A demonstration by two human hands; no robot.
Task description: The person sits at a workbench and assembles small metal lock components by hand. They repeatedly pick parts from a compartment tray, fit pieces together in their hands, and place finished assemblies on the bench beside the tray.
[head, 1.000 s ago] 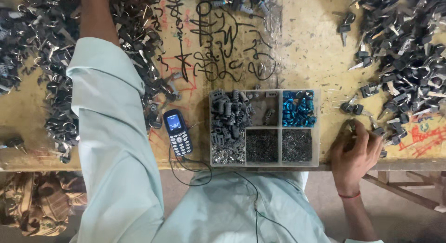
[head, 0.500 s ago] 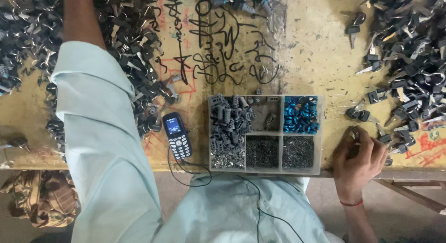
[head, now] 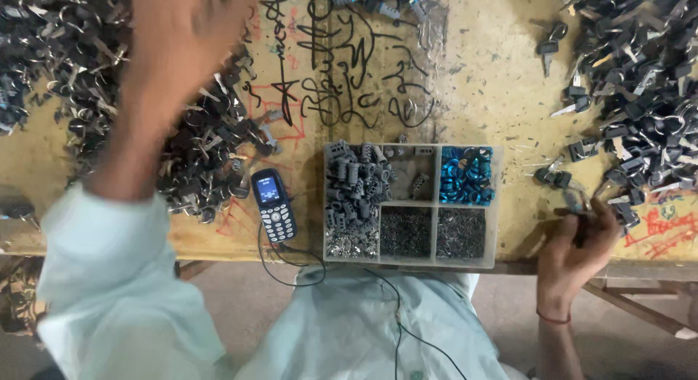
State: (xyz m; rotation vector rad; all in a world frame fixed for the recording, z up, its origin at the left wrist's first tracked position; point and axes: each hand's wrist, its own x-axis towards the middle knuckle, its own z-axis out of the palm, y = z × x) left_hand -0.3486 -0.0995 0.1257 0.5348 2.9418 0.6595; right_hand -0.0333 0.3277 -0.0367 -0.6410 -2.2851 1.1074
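My left hand [head: 190, 27] is blurred in motion above the pile of dark keys and rings [head: 207, 158] on the left of the table. Whether it holds anything cannot be made out. My right hand [head: 576, 250] rests at the table's front edge on the right. Its fingers are pinched on a small dark key piece [head: 579, 218], just beside the big heap of keys [head: 640, 82] at the right.
A clear compartment tray [head: 497, 205] sits at the front middle with grey cylinders [head: 349, 185], blue rings [head: 465, 175] and small metal bits. A small keypad phone [head: 274, 205] lies left of it, with a black cable [head: 305, 274] running off the edge. The yellow tabletop [head: 494, 96] bears scribbles.
My left arm has drawn back from the far pile, so the hand is now in view and blurred. The right hand has stayed at the front edge with its small piece.
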